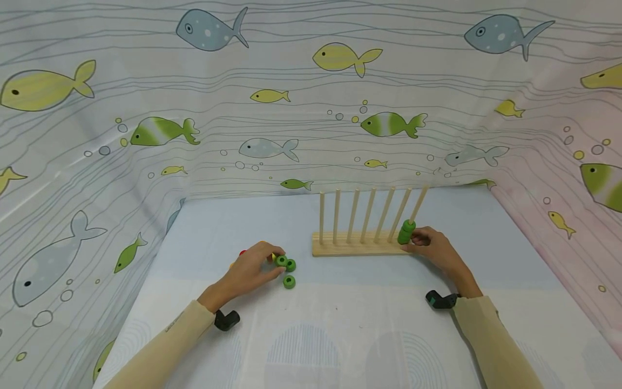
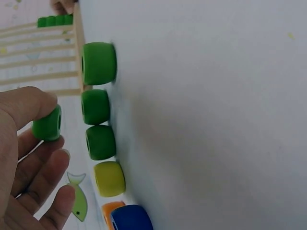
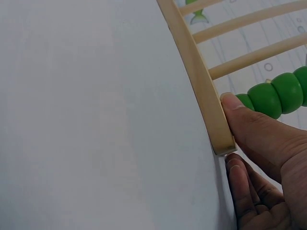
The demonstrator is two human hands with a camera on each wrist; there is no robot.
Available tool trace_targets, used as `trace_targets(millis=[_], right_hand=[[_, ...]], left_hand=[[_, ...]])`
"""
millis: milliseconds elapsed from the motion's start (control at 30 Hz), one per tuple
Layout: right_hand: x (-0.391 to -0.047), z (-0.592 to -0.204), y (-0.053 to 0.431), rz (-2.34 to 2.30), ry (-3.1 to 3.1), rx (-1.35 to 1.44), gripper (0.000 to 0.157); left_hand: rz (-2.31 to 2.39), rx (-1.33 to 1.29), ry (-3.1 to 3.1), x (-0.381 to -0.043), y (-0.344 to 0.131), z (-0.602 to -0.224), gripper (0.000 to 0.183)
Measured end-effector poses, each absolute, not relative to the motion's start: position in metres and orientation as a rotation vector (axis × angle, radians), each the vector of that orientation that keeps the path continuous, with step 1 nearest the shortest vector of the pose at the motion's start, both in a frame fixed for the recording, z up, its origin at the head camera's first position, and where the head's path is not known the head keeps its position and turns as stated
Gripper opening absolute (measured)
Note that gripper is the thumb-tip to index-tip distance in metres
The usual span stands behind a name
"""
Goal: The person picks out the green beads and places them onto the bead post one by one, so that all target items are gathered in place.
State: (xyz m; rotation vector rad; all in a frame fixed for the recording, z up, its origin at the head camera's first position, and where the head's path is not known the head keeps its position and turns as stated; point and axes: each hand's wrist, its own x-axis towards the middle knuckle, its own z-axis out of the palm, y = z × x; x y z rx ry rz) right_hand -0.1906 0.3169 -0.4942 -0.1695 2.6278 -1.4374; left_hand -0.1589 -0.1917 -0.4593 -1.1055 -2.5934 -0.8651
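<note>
My left hand (image 1: 255,266) pinches a green bead (image 2: 46,125) between thumb and fingers, lifted above the table. Close by on the table are more green beads, one nearest the front (image 1: 289,282), and a yellow bead (image 2: 109,178). A wooden peg rack (image 1: 359,248) stands upright to the right, with several thin pegs in a row. Green beads (image 1: 406,231) are stacked low on its rightmost peg. My right hand (image 3: 268,158) grips the rack's right end, thumb against the base by the stack and fingers curled at the base's end.
Beside the left hand lie a blue bead (image 2: 132,218) and an orange bead (image 2: 111,208), with a red bead (image 1: 243,253) partly hidden behind that hand. The other pegs (image 1: 355,216) carry no beads. A fish-patterned curtain (image 1: 311,119) rises behind the table and along both sides.
</note>
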Motion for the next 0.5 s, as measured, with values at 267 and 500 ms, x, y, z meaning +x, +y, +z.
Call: trace_targets(millis=[267,500], right_hand=[[-0.191,-0.4948,0.3174,-1.428,2.63,-0.166,0.066],[-0.1918,-0.4966,0.3178,-1.435,2.632,-0.157,0.065]], left_hand=[[-0.858,-1.112,-2.577,-0.1627,-0.1882,-0.4563,0.035],[-0.858,-1.086,-2.599,-0.1652,-0.1838,-0.453,0.037]])
